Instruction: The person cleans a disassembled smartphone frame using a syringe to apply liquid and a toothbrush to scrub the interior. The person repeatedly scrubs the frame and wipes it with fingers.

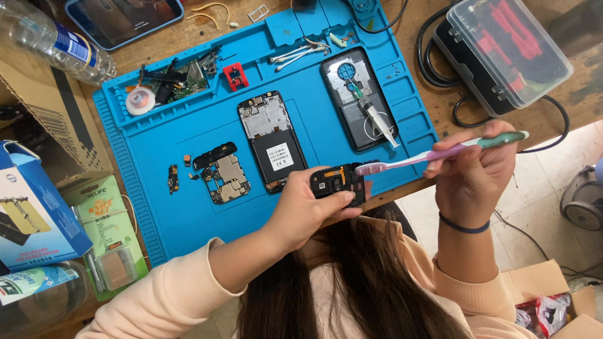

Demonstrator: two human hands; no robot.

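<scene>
Small black phone circuit module (pixel 339 183), light, stiff and likely fragile, sits pinched by its edges in left hand (pixel 301 210); right hand (pixel 474 172) grips pink toothbrush (pixel 433 154).

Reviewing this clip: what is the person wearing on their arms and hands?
Both arms are in pale peach long sleeves, pushed up so the forearms are bare. The left hand has no glove, ring or band that shows. The right hand is bare too, with a thin dark blue band round the wrist.
</scene>
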